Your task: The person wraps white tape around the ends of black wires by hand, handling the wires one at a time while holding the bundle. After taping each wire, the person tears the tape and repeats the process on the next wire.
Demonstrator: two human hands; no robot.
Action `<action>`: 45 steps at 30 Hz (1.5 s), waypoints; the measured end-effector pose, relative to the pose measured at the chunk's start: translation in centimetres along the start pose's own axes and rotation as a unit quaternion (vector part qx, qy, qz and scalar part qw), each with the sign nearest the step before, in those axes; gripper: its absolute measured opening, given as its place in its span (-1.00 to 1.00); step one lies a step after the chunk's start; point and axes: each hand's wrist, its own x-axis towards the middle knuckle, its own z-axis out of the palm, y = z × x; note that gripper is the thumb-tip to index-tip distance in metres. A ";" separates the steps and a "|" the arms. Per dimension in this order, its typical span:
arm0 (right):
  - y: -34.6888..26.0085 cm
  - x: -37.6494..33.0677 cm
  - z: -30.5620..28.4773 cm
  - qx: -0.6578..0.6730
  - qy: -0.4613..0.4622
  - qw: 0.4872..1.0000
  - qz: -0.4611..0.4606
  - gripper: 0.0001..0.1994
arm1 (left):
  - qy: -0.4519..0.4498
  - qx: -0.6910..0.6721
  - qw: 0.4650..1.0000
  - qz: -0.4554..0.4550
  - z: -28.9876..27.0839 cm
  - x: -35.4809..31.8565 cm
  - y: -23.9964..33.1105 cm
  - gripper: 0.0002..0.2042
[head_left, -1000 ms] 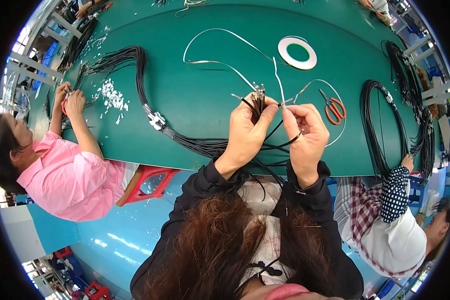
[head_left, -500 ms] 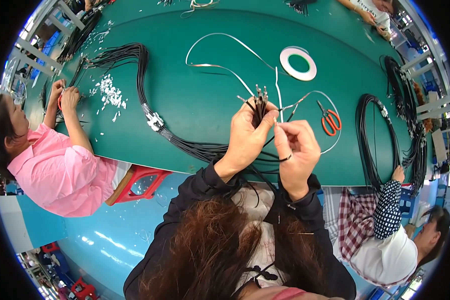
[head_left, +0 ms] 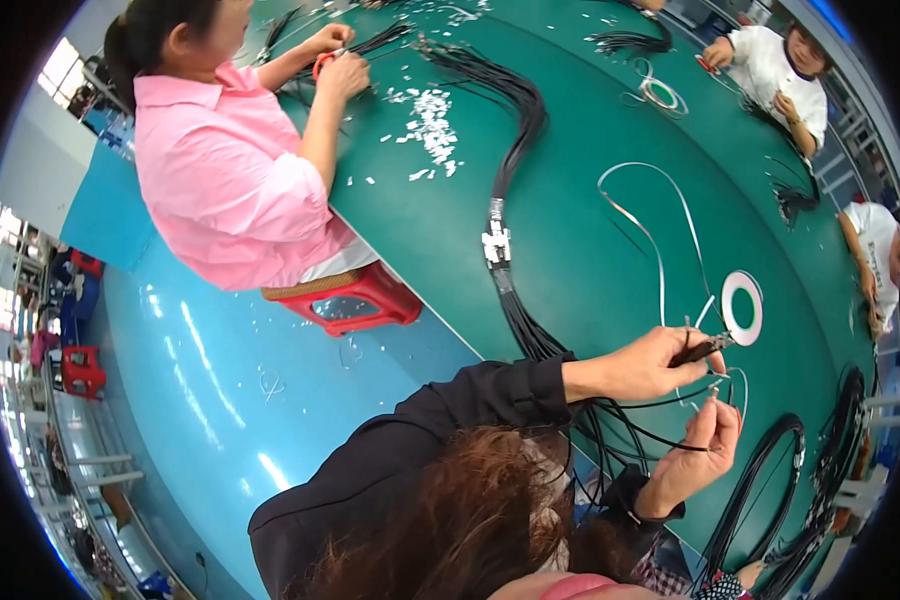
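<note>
Blue floor [head_left: 200, 370] lies on the left, and a green tabletop [head_left: 610, 285] stretches away to the far side, with a co-worker in a pink shirt [head_left: 235, 190] seated at its left edge near white scraps [head_left: 430, 125]. Since half a second ago the view has swung left, so both hands now sit toward the right; the left hand [head_left: 650, 363] keeps its grip closed around the bunched ends of a black cable bundle [head_left: 531, 328]. I judge the shift to be mostly the head's turning, with the work at much the same stage.

From the left hand, the bundle runs back left under the forearm, then out over the tabletop to the far left, past a white wrap [head_left: 496, 245]. Its long axis bends in an S; the gripped ends point right and slightly far. Just nearer, the right hand [head_left: 703, 447] pinches something small and pale, too blurred to name; one black cable extends leftward from it. Beyond the ends stands a white tape roll [head_left: 755, 318].
</note>
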 end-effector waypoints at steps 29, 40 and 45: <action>1.7 2.0 -0.5 -0.006 0.004 1.000 -0.015 -0.91 | 0.048 -0.030 0.996 -0.069 -0.8 1.0 -1.8 -0.80; 0.7 1.3 -2.0 0.042 0.054 0.998 0.007 -0.88 | 0.009 -0.090 0.990 -0.111 0.6 1.4 -1.3 -0.78; 0.6 1.7 -1.2 0.071 0.026 0.997 0.024 -0.94 | 0.063 -0.007 0.990 -0.125 -0.6 1.0 -1.0 -0.87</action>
